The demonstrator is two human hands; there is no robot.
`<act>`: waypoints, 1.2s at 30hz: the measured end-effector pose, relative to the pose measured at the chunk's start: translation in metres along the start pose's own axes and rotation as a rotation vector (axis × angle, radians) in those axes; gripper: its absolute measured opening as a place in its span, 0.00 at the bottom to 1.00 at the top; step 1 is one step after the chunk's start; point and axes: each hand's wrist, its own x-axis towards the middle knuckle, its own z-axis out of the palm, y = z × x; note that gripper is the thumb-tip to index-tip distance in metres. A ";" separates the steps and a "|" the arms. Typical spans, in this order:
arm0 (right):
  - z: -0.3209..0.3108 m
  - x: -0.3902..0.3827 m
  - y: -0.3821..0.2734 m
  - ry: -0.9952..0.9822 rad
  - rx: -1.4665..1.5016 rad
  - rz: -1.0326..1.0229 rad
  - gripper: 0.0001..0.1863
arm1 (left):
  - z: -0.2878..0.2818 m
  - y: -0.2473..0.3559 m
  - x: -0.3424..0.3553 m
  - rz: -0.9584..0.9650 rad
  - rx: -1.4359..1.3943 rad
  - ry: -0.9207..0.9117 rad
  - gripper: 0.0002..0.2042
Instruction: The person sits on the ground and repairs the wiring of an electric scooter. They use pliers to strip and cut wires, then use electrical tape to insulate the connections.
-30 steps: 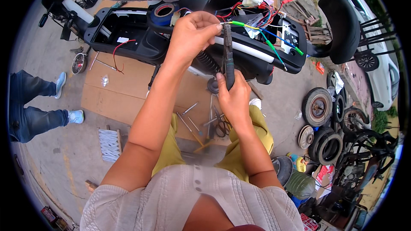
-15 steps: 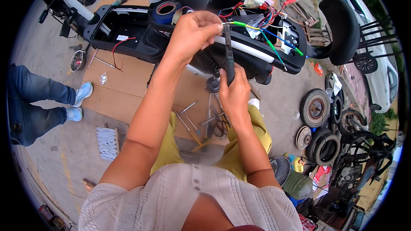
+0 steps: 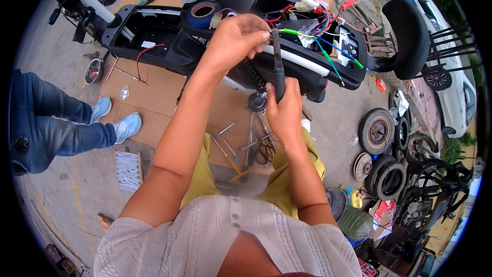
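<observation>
My right hand [image 3: 285, 109] has its grip closed around the lower half of a dark pliers-like tool [image 3: 277, 66], held upright. Above it, my left hand [image 3: 234, 41] pinches the tool's top end, fingers shut on the tip right where a yellow-green wire [image 3: 300, 33] meets it. Just beyond both grips lies the black scooter body [image 3: 164, 36] on its side, coloured wiring [image 3: 328, 25] spilling from it to the right. Below my right grip, loose hand tools [image 3: 251, 143] sit on cardboard [image 3: 154, 92]. Far left of my grips, a person's jeans and pale shoes [image 3: 115, 120].
</observation>
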 end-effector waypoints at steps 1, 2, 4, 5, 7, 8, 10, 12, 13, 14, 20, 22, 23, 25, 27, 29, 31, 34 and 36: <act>-0.008 -0.001 -0.011 -0.068 0.012 0.074 0.12 | 0.000 -0.001 -0.001 0.014 0.012 0.007 0.07; -0.015 -0.001 -0.021 -0.136 0.024 0.148 0.13 | -0.001 -0.002 -0.001 0.044 0.055 0.018 0.07; -0.032 0.000 -0.036 -0.280 0.125 0.285 0.16 | -0.002 -0.003 -0.002 0.106 0.141 0.038 0.07; -0.040 0.001 -0.041 -0.348 0.173 0.355 0.17 | -0.002 -0.004 -0.003 0.147 0.199 0.062 0.07; -0.051 0.004 -0.045 -0.397 0.210 0.388 0.19 | -0.002 -0.006 -0.004 0.233 0.315 0.111 0.06; -0.055 0.005 -0.045 -0.422 0.229 0.405 0.20 | -0.002 -0.008 -0.003 0.263 0.331 0.127 0.06; -0.064 0.011 -0.039 -0.459 0.177 0.376 0.21 | 0.000 -0.013 -0.002 0.324 0.363 0.160 0.06; -0.075 0.016 -0.046 -0.502 0.137 0.390 0.21 | 0.002 -0.013 -0.003 0.317 0.388 0.157 0.06; -0.081 0.019 -0.049 -0.521 0.172 0.402 0.21 | 0.002 -0.013 -0.003 0.314 0.403 0.156 0.07; -0.085 0.021 -0.053 -0.530 0.147 0.399 0.21 | 0.002 -0.014 -0.003 0.310 0.377 0.157 0.07; -0.080 0.021 -0.048 -0.465 0.088 0.307 0.21 | 0.004 -0.007 -0.004 0.250 0.259 0.152 0.07; -0.063 0.014 -0.031 -0.365 0.106 0.232 0.20 | 0.006 -0.009 -0.002 0.248 0.236 0.148 0.06; -0.052 0.011 -0.026 -0.304 0.099 0.191 0.20 | 0.005 -0.009 -0.001 0.223 0.213 0.147 0.07; -0.030 0.007 -0.017 -0.206 0.127 0.156 0.19 | 0.003 -0.010 0.001 0.167 0.170 0.147 0.09; -0.006 0.006 -0.009 -0.054 0.143 0.044 0.17 | 0.000 -0.010 0.004 0.123 0.123 0.119 0.08; 0.012 0.006 0.003 0.051 0.156 -0.029 0.15 | -0.002 -0.009 0.006 0.070 0.053 0.081 0.08; 0.024 0.007 0.008 0.084 0.158 -0.040 0.14 | -0.007 -0.007 0.008 0.009 -0.043 0.043 0.07; 0.032 0.010 0.013 0.129 0.115 -0.093 0.13 | -0.011 -0.003 0.011 -0.073 -0.053 0.028 0.08; 0.033 0.010 0.014 0.134 0.090 -0.116 0.13 | -0.012 -0.001 0.012 -0.100 -0.063 0.015 0.09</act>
